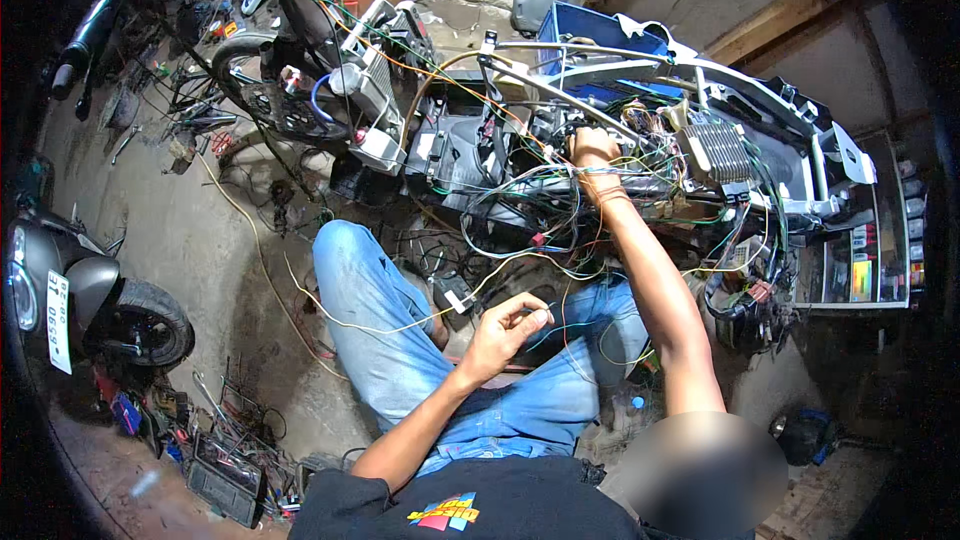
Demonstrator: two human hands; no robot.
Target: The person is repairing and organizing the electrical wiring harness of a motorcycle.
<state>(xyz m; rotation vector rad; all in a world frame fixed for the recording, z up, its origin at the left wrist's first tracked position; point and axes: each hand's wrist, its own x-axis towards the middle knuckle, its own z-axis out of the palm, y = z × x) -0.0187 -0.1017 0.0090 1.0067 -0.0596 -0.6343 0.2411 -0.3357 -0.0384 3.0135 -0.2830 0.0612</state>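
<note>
A stripped motorcycle or scooter frame [600,62] stretches across the view in front of me, its wiring exposed. My right hand [595,150] reaches into the middle of it, fingers curled down among the wires; what they grip is hidden. Close to that hand lies a tangle of thin coloured wires [650,120], with a finned metal block [715,152] to its right. Above my lap, my left hand [508,333] is closed, thumb pressed to the forefinger. Thin wires pass near its fingertips, but I cannot tell whether it pinches one. A pale yellow wire [390,328] crosses my knee.
A parked scooter [90,300] stands at the left. Tools and loose parts lie around a black case [225,475] at the lower left. Behind the frame is a blue crate [575,30]; a glass display case [865,265] stands at right. Long wires [255,240] trail over the floor.
</note>
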